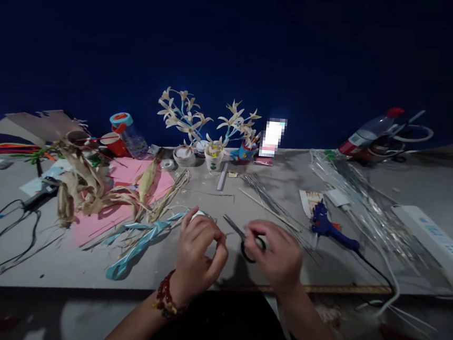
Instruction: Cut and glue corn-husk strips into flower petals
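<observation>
- Scissors (237,231) sat at ten o'clock from the right hand (273,252), handles half hidden by its curled fingers; gripped or not, I couldn't tell.
- Left hand (201,244): thumb and forefinger bent nearly together; anything pinched was too small to see.
- Blue strip (143,243): its nine o'clock, crumpled.
- Pixelated bright patch (272,137): twelve o'clock, unreadable.

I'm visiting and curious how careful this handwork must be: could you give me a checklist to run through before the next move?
1. Right hand has the scissors by the handles: ok.
2. Left hand clear of the blades: ok, a gap shows.
3. Something pinched in the left hand: cannot tell.
4. Blue ribbon away from the blades: ok.
5. Glue gun apart from both hands: ok.
6. Glue gun cool: cannot tell.
</observation>
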{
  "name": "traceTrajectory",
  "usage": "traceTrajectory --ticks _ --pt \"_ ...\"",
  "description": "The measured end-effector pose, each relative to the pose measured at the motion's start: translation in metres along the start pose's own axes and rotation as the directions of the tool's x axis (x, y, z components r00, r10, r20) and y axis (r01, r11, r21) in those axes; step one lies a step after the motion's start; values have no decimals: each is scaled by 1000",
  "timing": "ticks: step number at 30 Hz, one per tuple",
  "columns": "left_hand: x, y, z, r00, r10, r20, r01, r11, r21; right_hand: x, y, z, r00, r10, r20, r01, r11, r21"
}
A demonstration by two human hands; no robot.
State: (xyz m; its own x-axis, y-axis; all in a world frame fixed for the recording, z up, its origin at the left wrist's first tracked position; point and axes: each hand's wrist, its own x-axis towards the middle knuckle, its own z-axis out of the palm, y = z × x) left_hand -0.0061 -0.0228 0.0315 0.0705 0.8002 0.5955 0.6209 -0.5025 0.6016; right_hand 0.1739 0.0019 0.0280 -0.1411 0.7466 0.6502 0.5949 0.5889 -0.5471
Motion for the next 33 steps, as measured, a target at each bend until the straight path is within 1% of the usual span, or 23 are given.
traceTrajectory --ticks 2,4,7,10,12,14,17,18,19,20,23,25,27,29,31,32,33 --pt "-1 -2 0 1000 -22 -7 22 1000 -10 0 2 -6 998 61 -28 -61 998 17" --pt "0 -3 1 999 -37 0 37 999 -19 1 -1 -8 995 87 48 -90 993 79" --pt "1 0 1 999 -31 8 31 999 -22 4 -11 -3 980 49 195 -78 986 145" --pt "2 3 1 1000 -9 7 9 1000 -20 7 -19 5 974 2 226 -32 991 131" --pt "2 4 0 1000 0 1 0 1000 -21 8 -17 6 975 -21 220 -4 994 112" --pt "1 3 -1 1000 -2 -9 2 1000 -26 6 -9 4 983 -19 182 3 996 85" --pt "0 1 -2 999 -16 -31 16 1000 -27 3 4 -5 997 45 68 -47 999 22" --pt "0 0 -2 999 -20 -32 19 999 -26 2 5 -8 996 69 48 -70 997 20" --pt "0 0 -2 999 -20 -31 19 1000 -24 2 5 -9 995 84 53 -86 996 35" --pt "0 0 -2 999 -16 -28 16 1000 -24 2 3 -10 992 89 85 -95 993 66" --pt "1 1 0 1000 -8 -18 8 1000 -25 3 -10 -4 976 56 211 -91 983 160" --pt "0 2 1 1000 -7 -17 7 1000 -20 4 -14 1 969 39 245 -82 982 169" --pt "0 1 1 1000 -1 -16 0 1000 -16 4 -12 4 974 36 226 -70 987 146" --pt "-2 0 -1 1000 7 -24 -7 1000 -11 3 -5 2 986 56 158 -73 992 105" --pt "-2 -2 -2 999 12 -30 -12 1000 -2 2 3 -2 992 100 75 -106 991 76" --pt "-3 -2 -2 999 16 -35 -16 1000 4 1 5 -5 990 126 57 -131 988 83" --pt "-3 -3 -2 999 25 -39 -25 1000 11 0 5 -6 986 150 75 -158 981 113"
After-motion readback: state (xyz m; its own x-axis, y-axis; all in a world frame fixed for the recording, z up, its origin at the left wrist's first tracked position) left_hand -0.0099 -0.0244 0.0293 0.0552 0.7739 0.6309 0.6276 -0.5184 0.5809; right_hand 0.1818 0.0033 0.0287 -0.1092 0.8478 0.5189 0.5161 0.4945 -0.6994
